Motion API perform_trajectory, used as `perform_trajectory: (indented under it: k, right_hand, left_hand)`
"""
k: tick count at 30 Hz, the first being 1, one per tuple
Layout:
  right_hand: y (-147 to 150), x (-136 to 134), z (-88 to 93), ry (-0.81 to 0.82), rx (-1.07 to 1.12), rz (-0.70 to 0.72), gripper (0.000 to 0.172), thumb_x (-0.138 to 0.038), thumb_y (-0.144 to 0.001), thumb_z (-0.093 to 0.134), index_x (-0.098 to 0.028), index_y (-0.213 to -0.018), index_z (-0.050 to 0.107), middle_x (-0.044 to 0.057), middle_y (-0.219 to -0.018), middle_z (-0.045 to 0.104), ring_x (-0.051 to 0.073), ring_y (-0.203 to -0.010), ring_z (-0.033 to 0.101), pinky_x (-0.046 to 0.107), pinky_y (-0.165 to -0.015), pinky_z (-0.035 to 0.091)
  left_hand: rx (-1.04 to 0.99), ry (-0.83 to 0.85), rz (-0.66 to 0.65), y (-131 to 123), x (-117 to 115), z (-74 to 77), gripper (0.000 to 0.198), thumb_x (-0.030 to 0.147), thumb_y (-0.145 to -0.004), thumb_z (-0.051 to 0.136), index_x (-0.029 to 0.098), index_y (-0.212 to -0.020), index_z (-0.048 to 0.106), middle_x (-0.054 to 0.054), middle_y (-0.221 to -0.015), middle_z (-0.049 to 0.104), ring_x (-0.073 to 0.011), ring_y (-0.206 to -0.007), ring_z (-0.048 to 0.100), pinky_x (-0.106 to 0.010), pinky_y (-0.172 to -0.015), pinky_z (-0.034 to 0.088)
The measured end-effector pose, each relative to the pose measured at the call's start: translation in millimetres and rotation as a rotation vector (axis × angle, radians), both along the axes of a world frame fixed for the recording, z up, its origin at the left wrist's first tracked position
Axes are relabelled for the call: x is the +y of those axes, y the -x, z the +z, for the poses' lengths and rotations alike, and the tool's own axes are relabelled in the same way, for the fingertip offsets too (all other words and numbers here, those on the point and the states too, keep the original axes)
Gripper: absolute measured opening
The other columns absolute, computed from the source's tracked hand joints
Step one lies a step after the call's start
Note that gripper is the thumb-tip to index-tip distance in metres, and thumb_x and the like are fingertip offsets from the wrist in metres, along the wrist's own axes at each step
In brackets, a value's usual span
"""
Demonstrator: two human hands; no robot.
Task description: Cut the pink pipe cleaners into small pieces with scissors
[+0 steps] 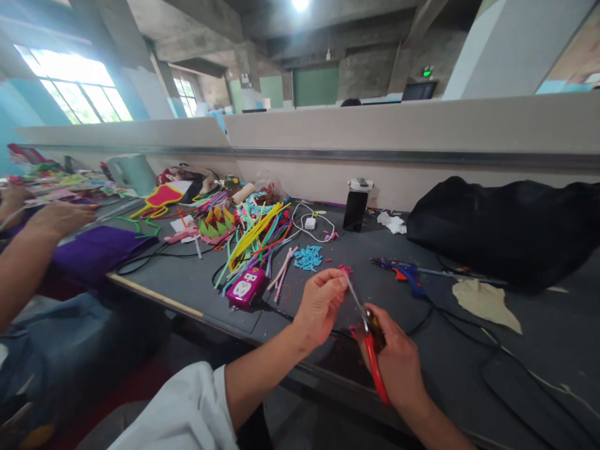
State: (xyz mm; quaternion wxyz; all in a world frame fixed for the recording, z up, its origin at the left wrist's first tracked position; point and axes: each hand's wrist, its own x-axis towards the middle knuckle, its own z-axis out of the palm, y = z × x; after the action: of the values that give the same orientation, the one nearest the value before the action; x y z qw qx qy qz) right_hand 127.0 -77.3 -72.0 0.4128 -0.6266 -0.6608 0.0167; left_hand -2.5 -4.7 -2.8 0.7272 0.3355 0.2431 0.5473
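My right hand [398, 359] is closed around the handles of a pair of scissors [375, 369] with a red grip. The blades point up and left, reaching the fingertips of my left hand [321, 306]. Thumb and forefinger of that hand are pinched together at the blade tips; what they hold is too small to make out. Just behind lie small red-pink pieces [347, 269] on the dark table. A pile of short blue pieces [308, 257] sits further left, beside a few pale pink fuzzy stems [282, 275].
A purple power strip [245, 287] and a heap of coloured pipe cleaners [257, 237] lie to the left. A blue glue gun [412, 278] with its cord, a black bag [506, 231] and a bottle [357, 203] stand right and behind. Another person's arm [32, 250] works at far left.
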Motion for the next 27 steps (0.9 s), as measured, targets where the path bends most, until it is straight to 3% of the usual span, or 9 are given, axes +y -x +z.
perform_trajectory:
  k: [12,19,23,27]
  right_hand:
    - [-2.6,2.0,-0.9,-0.092,-0.035,0.023,0.029,-0.025,-0.086,0.049,-0.019,-0.112,0.06,0.006,-0.097,0.072,0.019,-0.084,0.07,0.033,-0.08,0.056]
    - [-0.3,1.7,-0.9,-0.136,-0.016,0.043,0.025,-0.024,-0.087,0.05,-0.02,-0.108,0.061,0.004,-0.09,0.073,0.018,-0.075,0.071,0.028,-0.068,0.057]
    - [-1.4,2.0,2.1,-0.139,0.014,0.04,0.023,-0.026,-0.087,0.051,-0.019,-0.106,0.062,0.003,-0.087,0.073,0.017,-0.07,0.071,0.026,-0.067,0.056]
    - [0.4,-0.9,12.0,-0.164,0.035,0.052,0.018,-0.028,-0.089,0.052,-0.02,-0.101,0.063,0.002,-0.084,0.073,0.014,-0.064,0.07,0.023,-0.065,0.055]
  left_hand:
    - [0.009,0.001,-0.026,2.1,2.3,0.9,0.02,0.024,-0.059,0.08,0.014,-0.067,0.064,0.003,-0.06,0.056,-0.0064,-0.056,0.047,-0.02,-0.059,0.037]
    - [0.0,0.013,-0.024,2.5,0.9,3.1,0.019,0.022,-0.059,0.08,0.014,-0.067,0.064,0.002,-0.064,0.061,-0.0074,-0.059,0.051,-0.021,-0.062,0.04]
    - [-0.006,-0.024,-0.035,3.3,3.0,3.7,0.014,0.021,-0.063,0.076,0.014,-0.067,0.064,0.003,-0.057,0.054,-0.0073,-0.056,0.047,-0.022,-0.064,0.041]
    - [0.071,-0.068,0.039,5.8,20.9,-3.9,0.012,0.021,-0.063,0.073,0.014,-0.066,0.063,0.005,-0.054,0.049,-0.006,-0.051,0.041,-0.022,-0.059,0.037]
